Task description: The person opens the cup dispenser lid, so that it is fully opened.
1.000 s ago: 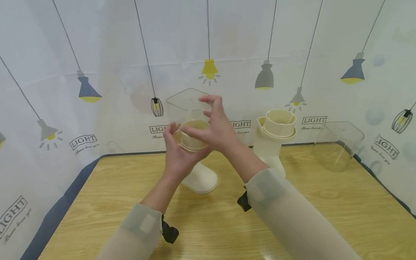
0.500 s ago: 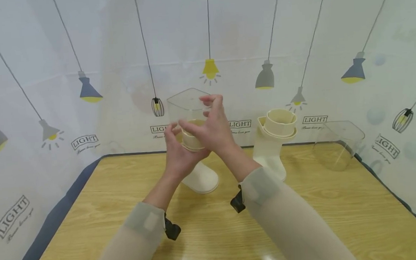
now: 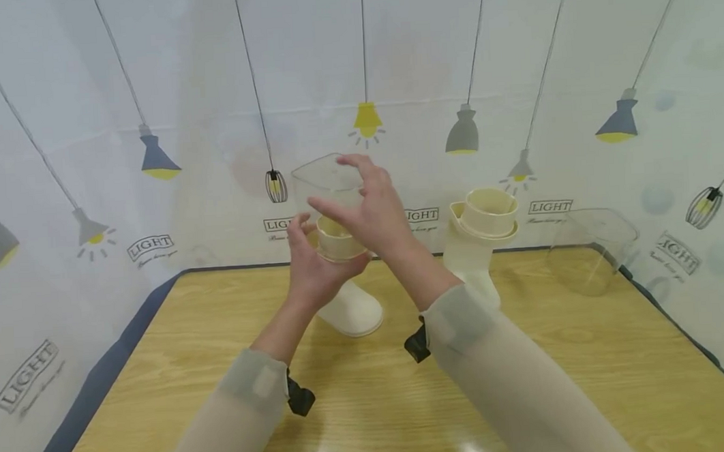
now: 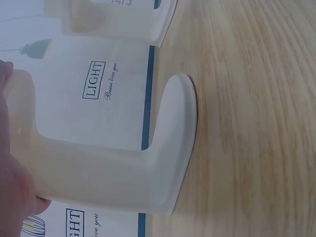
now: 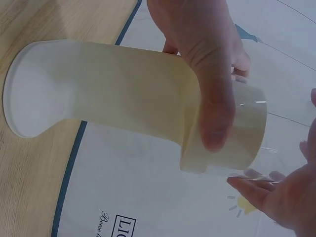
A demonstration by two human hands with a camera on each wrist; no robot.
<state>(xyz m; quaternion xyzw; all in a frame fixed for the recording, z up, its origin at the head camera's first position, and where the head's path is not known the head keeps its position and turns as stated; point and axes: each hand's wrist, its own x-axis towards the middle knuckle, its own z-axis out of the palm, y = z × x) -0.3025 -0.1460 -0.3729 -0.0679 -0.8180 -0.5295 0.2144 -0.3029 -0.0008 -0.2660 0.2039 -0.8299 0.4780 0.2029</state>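
A cream stand with a round collar on top is upright at the table's middle. My left hand grips it just below the collar; in the left wrist view only the edge of the hand shows. Above and around the collar is a clear plastic container, its rounded square end upward. My right hand curves around that container, thumb across the near side and fingers at its upper right. In the right wrist view the right hand shows beside the clear wall, which makes exact finger contact hard to see.
A second cream stand with a collar stands to the right, behind my right forearm. Farther right, another clear container is on the wooden table. A patterned backdrop rises directly behind the table.
My right hand has shifted a little upward along the clear container, baring more of the collar. My left hand keeps its grip, and the stand stays in place.
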